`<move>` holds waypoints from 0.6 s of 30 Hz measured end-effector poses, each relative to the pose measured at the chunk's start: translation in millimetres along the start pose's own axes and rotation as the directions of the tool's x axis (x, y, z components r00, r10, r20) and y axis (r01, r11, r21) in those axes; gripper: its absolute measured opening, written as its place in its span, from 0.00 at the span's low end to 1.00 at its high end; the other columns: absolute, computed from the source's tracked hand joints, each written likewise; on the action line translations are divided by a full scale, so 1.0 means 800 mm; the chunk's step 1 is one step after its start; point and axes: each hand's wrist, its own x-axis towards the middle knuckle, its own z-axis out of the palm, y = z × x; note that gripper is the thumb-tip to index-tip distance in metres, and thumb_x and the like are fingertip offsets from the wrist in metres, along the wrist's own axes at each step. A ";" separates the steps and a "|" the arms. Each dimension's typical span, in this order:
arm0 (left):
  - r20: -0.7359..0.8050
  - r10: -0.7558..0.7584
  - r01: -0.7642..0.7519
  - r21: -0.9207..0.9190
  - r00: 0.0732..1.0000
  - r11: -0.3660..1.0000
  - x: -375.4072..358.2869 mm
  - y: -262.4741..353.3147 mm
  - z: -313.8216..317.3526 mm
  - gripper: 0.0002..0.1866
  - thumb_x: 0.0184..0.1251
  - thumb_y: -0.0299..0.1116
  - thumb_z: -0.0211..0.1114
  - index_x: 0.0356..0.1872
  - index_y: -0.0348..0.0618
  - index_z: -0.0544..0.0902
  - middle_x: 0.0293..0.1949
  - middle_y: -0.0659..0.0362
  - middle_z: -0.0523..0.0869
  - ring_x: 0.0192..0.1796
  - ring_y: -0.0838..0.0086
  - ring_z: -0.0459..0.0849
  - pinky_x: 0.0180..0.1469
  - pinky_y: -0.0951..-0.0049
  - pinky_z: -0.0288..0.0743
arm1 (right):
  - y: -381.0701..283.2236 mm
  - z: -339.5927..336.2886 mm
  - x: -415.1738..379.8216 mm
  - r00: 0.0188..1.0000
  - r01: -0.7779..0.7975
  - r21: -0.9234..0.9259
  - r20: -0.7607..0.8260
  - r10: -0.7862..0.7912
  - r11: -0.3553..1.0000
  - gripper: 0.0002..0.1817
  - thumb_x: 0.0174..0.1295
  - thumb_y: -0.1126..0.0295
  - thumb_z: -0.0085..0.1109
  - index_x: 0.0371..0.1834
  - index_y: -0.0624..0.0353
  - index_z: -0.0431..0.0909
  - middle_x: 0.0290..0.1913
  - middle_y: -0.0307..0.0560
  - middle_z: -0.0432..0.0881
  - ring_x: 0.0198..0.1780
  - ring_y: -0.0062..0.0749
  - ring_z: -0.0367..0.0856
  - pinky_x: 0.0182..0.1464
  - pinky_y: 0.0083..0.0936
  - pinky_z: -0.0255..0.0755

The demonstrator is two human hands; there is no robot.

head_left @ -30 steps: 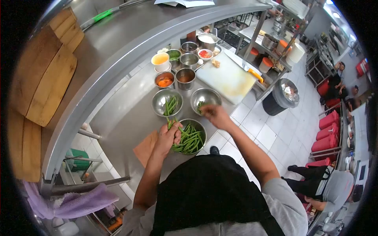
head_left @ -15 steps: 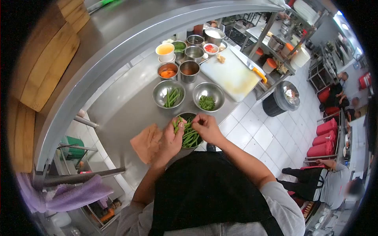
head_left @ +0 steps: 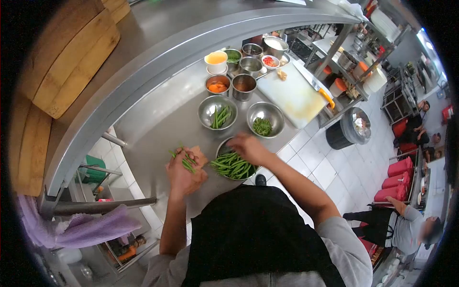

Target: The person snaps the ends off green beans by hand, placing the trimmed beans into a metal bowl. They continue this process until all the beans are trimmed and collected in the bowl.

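Note:
My left hand is closed around a few green beans, over a crumpled brown cloth or paper on the steel table. Beside it, a metal bowl is heaped with whole green beans. Above that bowl's back edge is my right hand, its fingers bent and smeared by motion; whether they pinch anything cannot be made out. Just behind stand two steel bowls: the left bowl has cut bean pieces, and the right bowl contains small green trimmings.
Farther back are several metal pots and a white tub of yellow liquid. An orange-handled knife lies along the white cutting board. A bin stands on the floor at right, with people beyond. A steel shelf arches overhead.
My left hand has moved left, away from the bean bowl to the brown cloth or paper, carrying green beans. My right hand stays near the bowl's back edge. The view has shifted slightly.

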 end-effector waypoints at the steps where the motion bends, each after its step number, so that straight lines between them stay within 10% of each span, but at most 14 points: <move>1: 0.001 0.000 0.000 0.004 1.000 1.000 -0.002 -0.004 -0.001 0.07 0.78 0.33 0.54 0.38 0.43 0.74 0.28 0.59 0.75 0.28 0.69 0.76 0.36 0.67 0.75 | -0.014 0.014 0.006 0.996 0.059 0.034 0.068 -0.062 0.998 0.15 0.56 0.77 0.63 0.48 0.58 0.83 0.45 0.53 0.81 0.50 0.51 0.81 0.53 0.41 0.76; 4: 0.013 -0.140 0.140 -0.173 0.990 0.975 0.001 -0.024 -0.012 0.07 0.78 0.34 0.56 0.40 0.43 0.76 0.23 0.63 0.70 0.24 0.72 0.73 0.30 0.69 0.70 | -0.029 0.037 0.018 0.969 0.170 0.042 0.173 -0.175 0.985 0.12 0.57 0.77 0.63 0.45 0.58 0.82 0.43 0.52 0.79 0.49 0.51 0.80 0.53 0.41 0.75; 9: 0.054 -0.022 0.011 0.191 0.998 0.982 -0.007 -0.022 -0.001 0.12 0.80 0.39 0.56 0.47 0.41 0.79 0.20 0.66 0.64 0.20 0.77 0.67 0.24 0.71 0.64 | -0.027 0.018 0.024 0.969 0.127 0.057 0.208 -0.136 0.990 0.08 0.56 0.74 0.63 0.40 0.57 0.82 0.46 0.51 0.80 0.51 0.50 0.80 0.54 0.42 0.76; 18: 0.012 -0.074 0.074 -0.021 0.997 0.997 0.008 -0.031 0.010 0.10 0.78 0.35 0.56 0.46 0.39 0.80 0.22 0.65 0.67 0.21 0.77 0.67 0.25 0.72 0.65 | -0.028 0.041 0.023 0.929 0.250 0.093 0.259 -0.266 0.964 0.10 0.57 0.75 0.63 0.43 0.57 0.82 0.47 0.52 0.79 0.51 0.51 0.80 0.53 0.42 0.76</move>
